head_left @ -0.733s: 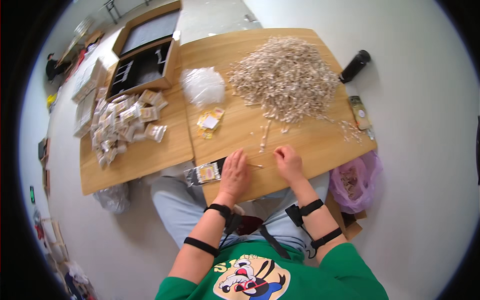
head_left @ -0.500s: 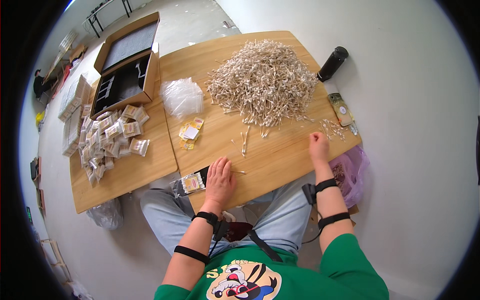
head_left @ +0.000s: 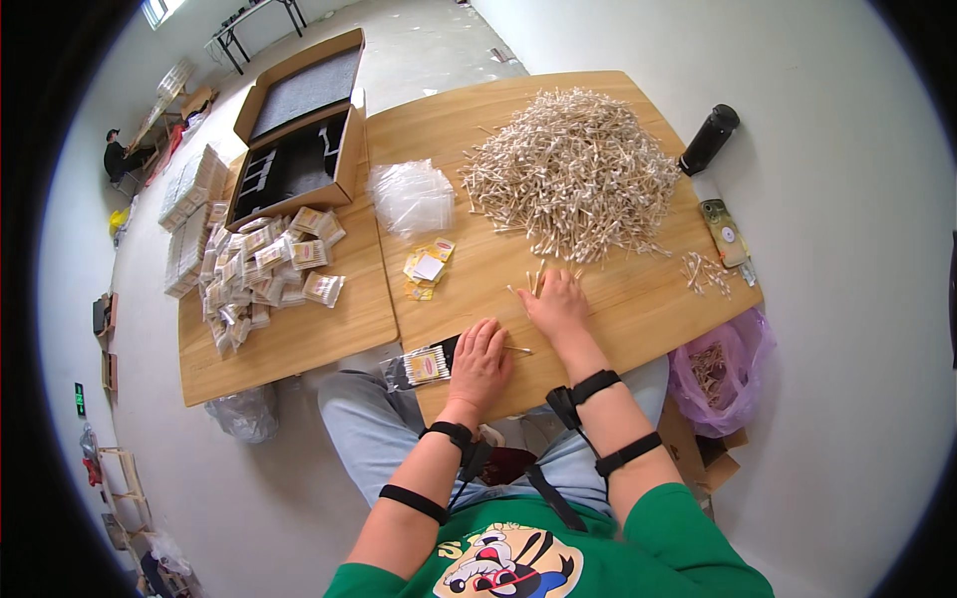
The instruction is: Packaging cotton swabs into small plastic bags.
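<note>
My left hand (head_left: 481, 361) lies flat with fingers stretched at the near table edge, over one end of a flat black piece (head_left: 449, 346). Beside it, a clear bag (head_left: 427, 366) shows a row of cotton swabs behind a yellow label. One loose cotton swab (head_left: 519, 350) pokes out to the right of that hand. Farther up, my right hand (head_left: 560, 304) reaches down to a few loose cotton swabs (head_left: 536, 281), thumb and fingers apart around them. Its fingertips are partly hidden. Beyond it rises a big heap of cotton swabs (head_left: 573, 174).
Clear empty bags (head_left: 411, 197) and yellow cards (head_left: 429, 267) lie left of the heap. Filled packets (head_left: 269, 261) and an open carton (head_left: 299, 164) occupy the left table. At right are a black bottle (head_left: 710, 140), a phone-like object (head_left: 725, 232), stray swabs (head_left: 704, 274) and a purple bag (head_left: 733, 374).
My right hand has swung left from near the stray swabs at the right to the loose swabs before the heap, its fist opening. My left hand stays put; the view has shifted.
</note>
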Tool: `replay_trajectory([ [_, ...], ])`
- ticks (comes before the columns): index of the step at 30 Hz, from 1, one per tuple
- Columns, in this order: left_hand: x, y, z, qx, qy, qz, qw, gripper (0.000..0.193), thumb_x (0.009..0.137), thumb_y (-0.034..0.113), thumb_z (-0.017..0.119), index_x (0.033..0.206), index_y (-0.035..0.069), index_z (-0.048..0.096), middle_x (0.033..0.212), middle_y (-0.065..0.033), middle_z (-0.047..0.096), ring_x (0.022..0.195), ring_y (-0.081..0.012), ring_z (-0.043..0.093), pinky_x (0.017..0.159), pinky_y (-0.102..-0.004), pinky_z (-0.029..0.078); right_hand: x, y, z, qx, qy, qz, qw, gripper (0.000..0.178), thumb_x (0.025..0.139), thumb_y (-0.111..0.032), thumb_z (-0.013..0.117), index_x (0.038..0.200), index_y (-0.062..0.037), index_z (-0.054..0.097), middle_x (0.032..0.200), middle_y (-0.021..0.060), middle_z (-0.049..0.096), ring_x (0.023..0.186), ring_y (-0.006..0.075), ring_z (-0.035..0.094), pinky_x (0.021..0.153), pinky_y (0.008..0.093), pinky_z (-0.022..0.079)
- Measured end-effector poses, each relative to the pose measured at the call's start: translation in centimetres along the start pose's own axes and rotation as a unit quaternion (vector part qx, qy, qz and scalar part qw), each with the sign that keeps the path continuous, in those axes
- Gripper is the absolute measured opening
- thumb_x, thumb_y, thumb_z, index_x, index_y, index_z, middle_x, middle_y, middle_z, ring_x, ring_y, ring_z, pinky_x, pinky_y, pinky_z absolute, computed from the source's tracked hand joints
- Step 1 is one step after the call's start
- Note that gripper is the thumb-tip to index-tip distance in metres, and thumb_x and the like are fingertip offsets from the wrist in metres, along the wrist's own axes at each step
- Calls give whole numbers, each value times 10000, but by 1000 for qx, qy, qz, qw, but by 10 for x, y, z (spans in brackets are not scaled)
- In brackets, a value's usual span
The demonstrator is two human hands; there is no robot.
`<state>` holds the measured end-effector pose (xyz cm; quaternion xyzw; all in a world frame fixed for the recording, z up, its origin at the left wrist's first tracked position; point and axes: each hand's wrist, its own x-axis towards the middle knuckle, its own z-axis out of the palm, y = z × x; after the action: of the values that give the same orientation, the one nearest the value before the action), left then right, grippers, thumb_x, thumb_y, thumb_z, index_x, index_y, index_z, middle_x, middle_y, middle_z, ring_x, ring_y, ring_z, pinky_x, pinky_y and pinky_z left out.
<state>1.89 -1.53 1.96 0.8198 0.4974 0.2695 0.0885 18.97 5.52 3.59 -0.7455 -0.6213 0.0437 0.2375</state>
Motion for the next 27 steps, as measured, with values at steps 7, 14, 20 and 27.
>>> replay_trajectory([
  [7,-4,0,-3,-23,-4,-31,999,439,853,174,641,1255,26,541,1359,-151,511,1314,-316,453,1135,-451,334,-11,1,10,39,-140,-96,985,227,813,-265,744,914,-83,655,1015,109,648,989,316,619,843,416,506],
  [14,0,0,-7,-16,-11,-19,1000,488,862,206,637,1303,32,526,1418,-167,477,1362,-314,411,1158,-452,300,-9,15,-5,195,-123,-54,972,131,810,-189,732,843,-81,667,880,108,635,858,315,638,750,433,513],
  [20,-2,-1,-1,-7,-25,-24,999,488,854,214,648,1294,34,537,1406,-159,494,1361,-308,417,1159,-451,300,-24,8,-9,109,-103,-146,978,133,806,-180,732,838,-79,652,893,103,632,831,315,631,731,436,512],
  [27,-3,1,1,-39,-23,-32,998,483,836,200,662,1272,30,543,1407,-153,489,1362,-311,417,1160,-452,308,-18,26,-22,193,-55,-27,979,128,832,-192,714,846,-86,645,855,109,622,804,318,609,713,429,488],
])
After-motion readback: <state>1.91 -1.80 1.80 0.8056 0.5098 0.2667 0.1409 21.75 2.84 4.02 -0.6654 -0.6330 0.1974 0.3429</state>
